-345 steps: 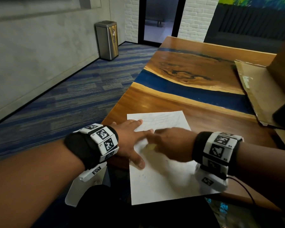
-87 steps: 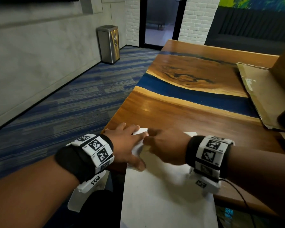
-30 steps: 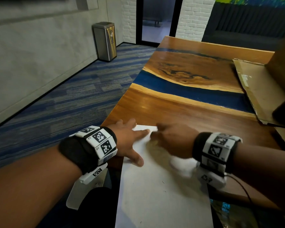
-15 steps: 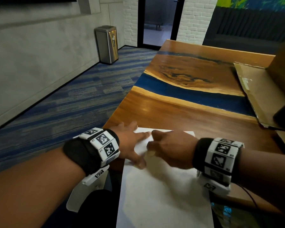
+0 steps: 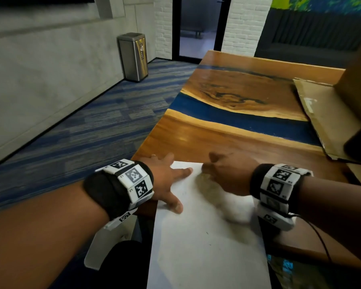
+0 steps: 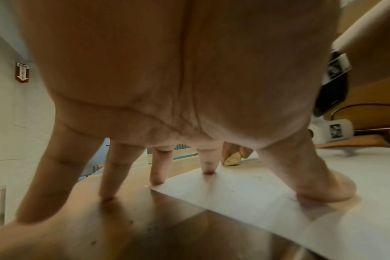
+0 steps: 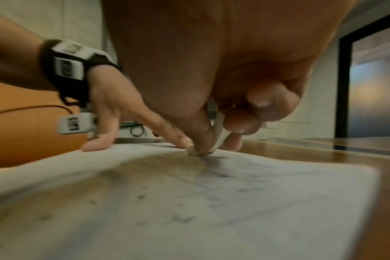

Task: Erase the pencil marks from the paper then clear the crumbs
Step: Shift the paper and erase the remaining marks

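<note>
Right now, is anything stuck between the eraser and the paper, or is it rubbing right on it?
Nothing visible is in the way. The right hand pinches the eraser, and its tip touches the paper near the far edge. The left hand presses the paper flat beside it, not underneath the eraser.

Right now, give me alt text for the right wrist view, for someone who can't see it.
The right hand pinches a white eraser, its tip pressed on a sheet of paper speckled with dark crumbs. Beside it, the left hand rests spread fingers on the sheet.
</note>
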